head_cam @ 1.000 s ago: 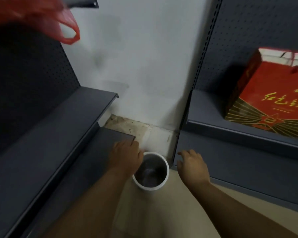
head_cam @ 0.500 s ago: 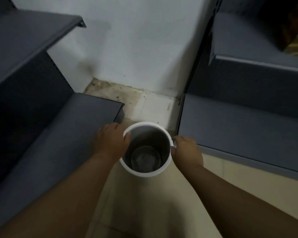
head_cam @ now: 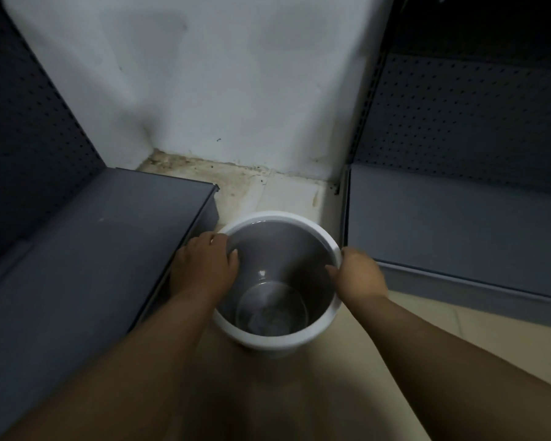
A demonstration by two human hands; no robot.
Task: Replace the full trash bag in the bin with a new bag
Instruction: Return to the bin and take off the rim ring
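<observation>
Bin: I saw the white round bin (head_cam: 269, 337) standing upright on the tiled floor (head_cam: 347, 361), just below the middle of my view, in the gap between two shelf units.
Bin inside: it looked grey and bare to the bottom; I could see no bag lining it.
Left hand: my left hand (head_cam: 204, 268) clasped the rim at the bin's 9 o'clock, thumb hooked inside the wall and fingers curled over the outside.
Right hand: my right hand (head_cam: 360, 275) clasped the rim at the bin's 3 o'clock, thumb tip lying inside and the knuckles wrapped round the outer edge.
Left shelf: a dark grey base shelf (head_cam: 93, 249) lay at 9 o'clock from the bin, its front corner just beside my left hand.
Right shelf: a second grey shelf (head_cam: 458, 218) sat at 3 o'clock, its lower edge close to my right hand, with a perforated back panel (head_cam: 458, 106) above it.
Wall: a white wall (head_cam: 220, 90) rose at 12 o'clock, with a stained, grimy seam where it met the floor.
</observation>
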